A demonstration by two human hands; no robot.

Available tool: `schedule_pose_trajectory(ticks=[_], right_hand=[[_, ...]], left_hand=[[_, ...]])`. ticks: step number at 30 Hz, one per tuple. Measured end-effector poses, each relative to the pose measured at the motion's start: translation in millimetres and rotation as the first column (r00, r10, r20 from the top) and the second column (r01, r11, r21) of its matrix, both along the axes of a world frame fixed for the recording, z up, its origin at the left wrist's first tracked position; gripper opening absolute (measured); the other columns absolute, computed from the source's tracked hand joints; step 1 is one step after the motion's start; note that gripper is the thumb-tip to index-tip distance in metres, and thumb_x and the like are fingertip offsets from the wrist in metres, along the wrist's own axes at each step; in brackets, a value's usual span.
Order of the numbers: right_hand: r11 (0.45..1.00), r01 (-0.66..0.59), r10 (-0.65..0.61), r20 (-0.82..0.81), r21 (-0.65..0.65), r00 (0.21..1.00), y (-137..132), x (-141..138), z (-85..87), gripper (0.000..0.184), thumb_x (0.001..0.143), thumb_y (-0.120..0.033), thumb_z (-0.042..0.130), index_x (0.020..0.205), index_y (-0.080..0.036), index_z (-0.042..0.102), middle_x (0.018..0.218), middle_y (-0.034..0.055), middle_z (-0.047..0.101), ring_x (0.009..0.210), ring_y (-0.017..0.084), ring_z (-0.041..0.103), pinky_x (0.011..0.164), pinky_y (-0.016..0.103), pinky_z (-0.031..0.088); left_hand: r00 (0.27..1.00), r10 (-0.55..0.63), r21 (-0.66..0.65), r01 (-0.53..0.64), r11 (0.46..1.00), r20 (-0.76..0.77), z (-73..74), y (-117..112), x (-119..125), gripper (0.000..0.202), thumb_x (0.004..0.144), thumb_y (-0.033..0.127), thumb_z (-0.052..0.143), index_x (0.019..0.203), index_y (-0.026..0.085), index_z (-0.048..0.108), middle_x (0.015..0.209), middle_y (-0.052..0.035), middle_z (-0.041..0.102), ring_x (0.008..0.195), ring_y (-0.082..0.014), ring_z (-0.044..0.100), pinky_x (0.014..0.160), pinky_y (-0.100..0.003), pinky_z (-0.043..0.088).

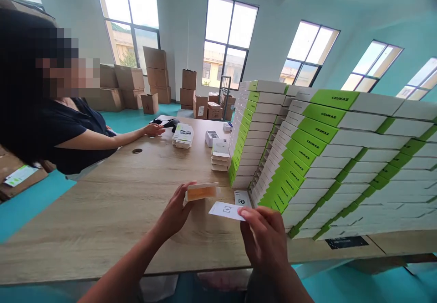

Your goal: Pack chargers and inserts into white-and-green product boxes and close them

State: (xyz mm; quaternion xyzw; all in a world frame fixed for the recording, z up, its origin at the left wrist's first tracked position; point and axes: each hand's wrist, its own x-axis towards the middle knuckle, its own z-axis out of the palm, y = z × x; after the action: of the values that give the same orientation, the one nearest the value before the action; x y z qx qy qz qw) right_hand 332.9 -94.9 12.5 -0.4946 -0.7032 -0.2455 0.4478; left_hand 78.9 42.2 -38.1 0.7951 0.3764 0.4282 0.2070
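Observation:
My left hand (175, 212) grips a small box (202, 192), white outside and orange-brown inside, with its near end open. In my right hand (264, 234) a white card (225, 209) with a black printed symbol is pinched between thumb and fingers. The card lies just right of the box and below it, apart from it. Behind the card a pile of similar printed cards (241, 197) rests on the table, against the foot of the stacked boxes. What the box contains, if anything, I cannot make out.
Tall stacks of white and green boxes (309, 134) line the table's right side. Further back are a short stack of white boxes (220, 155) and a pile of printed leaflets (183, 135). A co-worker (85, 134) stands at the left edge, one arm over the wooden table (102, 212).

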Motion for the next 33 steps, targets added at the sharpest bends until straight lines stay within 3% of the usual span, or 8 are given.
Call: schedule_pose_trajectory(ticks=[5,10,13,16,19,23,29,33], right_hand=[[0.994,-0.095,0.109,0.343,-0.06,0.933,17.4,-39.6,35.0,0.027,0.096,-0.013,0.053,0.12,-0.023,0.063,0.114,0.0064,0.074,0.095,0.024,0.061,0.082,0.04,0.044],[0.986,-0.088,0.126,0.287,-0.144,0.95,41.2,-61.8,34.6,0.027,0.095,-0.012,0.054,0.121,-0.017,0.06,0.114,0.0104,0.072,0.095,0.025,0.061,0.08,0.041,0.045],[0.973,-0.211,0.219,0.078,-0.093,0.973,44.2,-55.9,12.4,0.032,0.093,-0.011,0.058,0.124,-0.017,0.055,0.111,0.0108,0.071,0.096,0.023,0.062,0.084,0.039,0.048],[0.958,-0.249,0.244,-0.052,-0.145,0.968,53.4,-47.5,-25.4,0.027,0.093,-0.009,0.053,0.117,-0.02,0.057,0.101,0.0079,0.071,0.089,0.021,0.064,0.081,0.035,0.051],[0.923,-0.245,0.236,-0.065,-0.298,0.969,74.6,-45.2,-69.3,0.031,0.088,-0.006,0.052,0.113,-0.023,0.059,0.101,0.0061,0.072,0.086,0.021,0.068,0.076,0.032,0.053],[0.847,-0.261,0.252,-0.083,-0.462,0.964,106.8,-44.6,-123.4,0.036,0.072,-0.004,0.059,0.101,-0.025,0.063,0.093,0.0018,0.073,0.08,0.019,0.07,0.069,0.026,0.053],[0.804,-0.243,0.283,-0.009,-0.542,0.959,135.2,-38.7,-170.5,0.036,0.063,-0.008,0.066,0.095,-0.026,0.064,0.086,-0.0007,0.073,0.076,0.019,0.07,0.062,0.023,0.05],[0.827,-0.244,0.241,-0.074,-0.506,0.968,130.8,-40.8,-164.8,0.036,0.069,-0.007,0.065,0.099,-0.028,0.064,0.09,-0.0011,0.072,0.08,0.018,0.07,0.062,0.021,0.049]], left_hand=[[0.999,-0.017,0.022,0.018,1.0,-0.05,13.6,-9.5,5.8,0.051,0.091,0.017,0.051,0.14,0.031,0.042,0.137,-0.0091,0.056,0.13,-0.0265,0.051,0.11,-0.046,0.043],[0.997,-0.031,0.098,0.038,0.994,-0.07,15.4,-18.1,3.2,0.053,0.091,0.013,0.053,0.139,0.034,0.043,0.132,-0.0071,0.058,0.123,-0.0257,0.054,0.105,-0.043,0.047],[0.996,-0.021,0.139,0.032,0.99,-0.081,18.8,-12.3,-3.2,0.051,0.093,0.012,0.053,0.138,0.033,0.043,0.132,-0.0077,0.056,0.123,-0.0249,0.053,0.103,-0.041,0.048],[0.998,0.047,0.264,-0.036,0.964,-0.037,36.0,17.8,-3.3,0.042,0.094,0.015,0.054,0.133,0.03,0.048,0.128,-0.0096,0.054,0.119,-0.0261,0.053,0.101,-0.043,0.049],[0.995,0.076,0.36,-0.096,0.928,0.068,66.9,75.5,17.3,0.036,0.09,0.016,0.059,0.124,0.027,0.058,0.12,-0.0096,0.05,0.117,-0.0276,0.05,0.104,-0.048,0.046],[0.998,-0.029,0.356,0.007,0.935,0.055,96.3,159.7,71.1,0.039,0.083,0.008,0.057,0.117,0.025,0.065,0.118,-0.009,0.047,0.12,-0.0279,0.046,0.109,-0.05,0.04],[0.949,-0.313,0.169,0.316,0.934,-0.043,72.9,212.0,104.6,0.061,0.059,-0.001,0.054,0.111,0.024,0.072,0.125,-0.0087,0.058,0.121,-0.0275,0.055,0.109,-0.045,0.045],[0.96,-0.255,0.026,0.253,0.967,0.119,47.1,219.4,96.5,0.075,0.061,0.005,0.05,0.133,0.025,0.057,0.147,-0.0081,0.047,0.139,-0.0277,0.04,0.114,-0.046,0.04]])
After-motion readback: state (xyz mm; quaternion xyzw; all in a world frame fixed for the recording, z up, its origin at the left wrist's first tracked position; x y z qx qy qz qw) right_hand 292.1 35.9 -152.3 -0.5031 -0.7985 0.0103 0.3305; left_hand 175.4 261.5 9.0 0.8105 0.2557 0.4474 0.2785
